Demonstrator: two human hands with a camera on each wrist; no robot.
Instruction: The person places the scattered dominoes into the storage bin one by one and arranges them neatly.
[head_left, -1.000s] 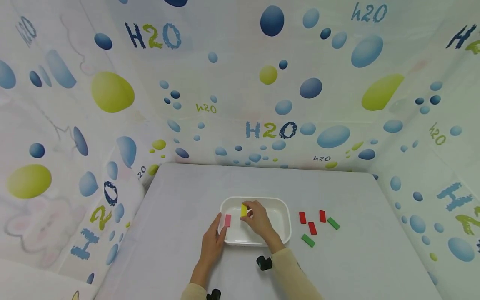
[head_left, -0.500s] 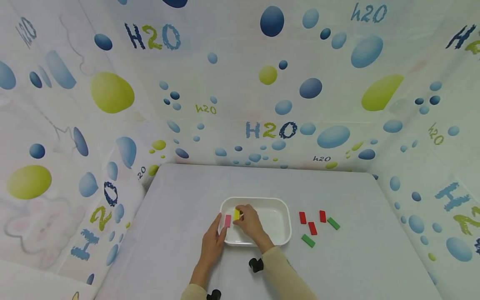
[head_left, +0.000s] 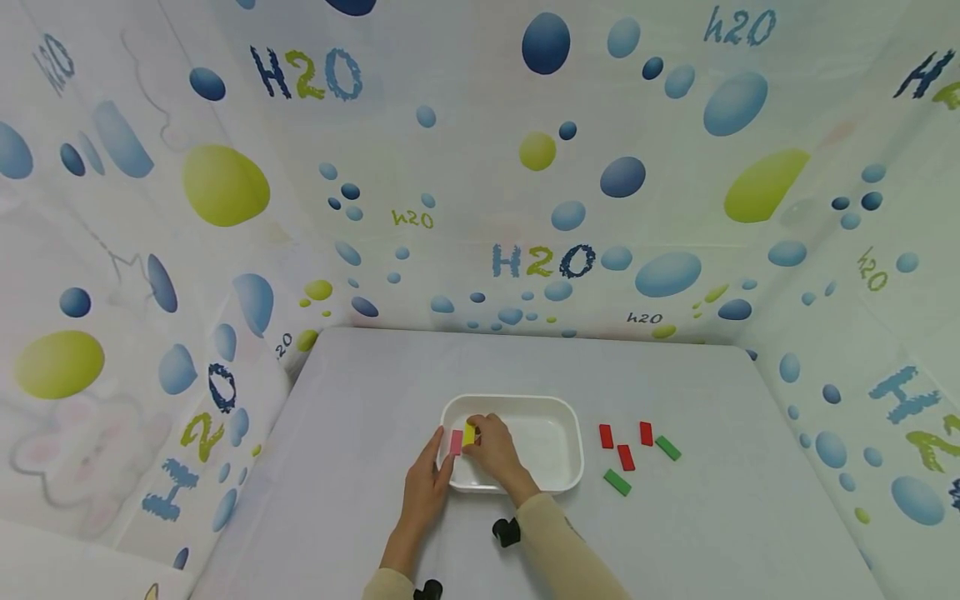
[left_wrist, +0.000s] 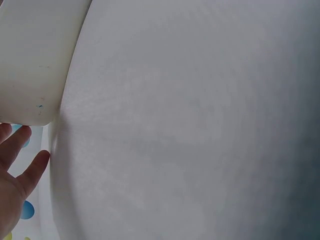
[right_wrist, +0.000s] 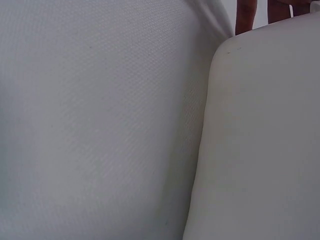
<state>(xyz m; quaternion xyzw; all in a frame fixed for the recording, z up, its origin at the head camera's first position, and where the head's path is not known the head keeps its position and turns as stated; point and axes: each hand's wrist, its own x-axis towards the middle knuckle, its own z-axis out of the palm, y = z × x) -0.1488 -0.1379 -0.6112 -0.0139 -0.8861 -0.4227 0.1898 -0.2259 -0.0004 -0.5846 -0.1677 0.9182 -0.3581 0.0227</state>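
In the head view a white rectangular tray stands on the table. My right hand reaches into its left half and pinches a yellow block between thumb and fingers. Just left of that block is a pink block in the tray, close to the left wall. My left hand rests against the tray's left end, its fingers extended along the rim. The left wrist view shows the spread fingers of that hand at the tray's edge. Most of the right hand is out of frame in the right wrist view.
Right of the tray lie three red blocks and two green blocks, flat on the white table. Patterned sheets with blue and green spots surround the table at the back and sides.
My right hand has carried the yellow block leftward and slightly toward me, up beside the pink block. The left hand and the tray have stayed in place.
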